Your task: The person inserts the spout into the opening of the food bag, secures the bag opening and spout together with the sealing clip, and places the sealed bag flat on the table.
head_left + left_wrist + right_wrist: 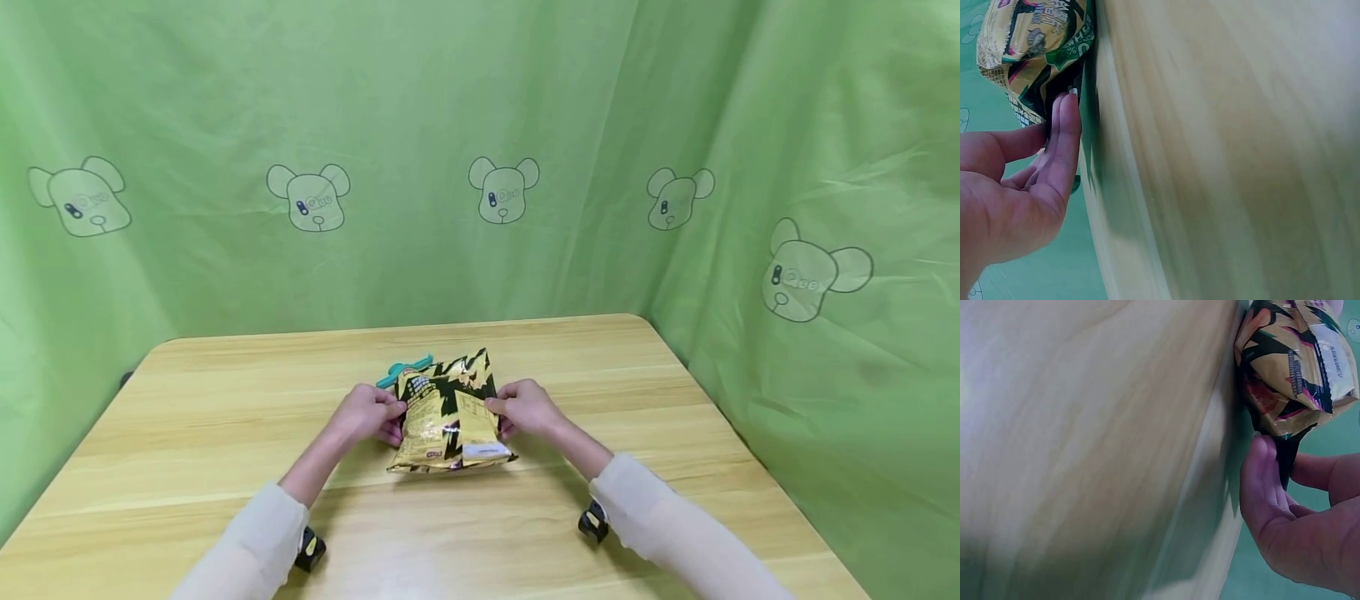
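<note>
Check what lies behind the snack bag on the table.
A teal clip pokes out behind the snack bag, at its far-left corner. The bag hides most of the clip.

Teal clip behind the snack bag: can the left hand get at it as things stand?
Probably yes. The teal clip lies on the table just beyond the left hand, nothing between them, but that hand is pinching the snack bag edge and must let go first.

Bright, even light, soft shadows; wrist views blurred, perhaps by closeness; head view bends at edges.
</note>
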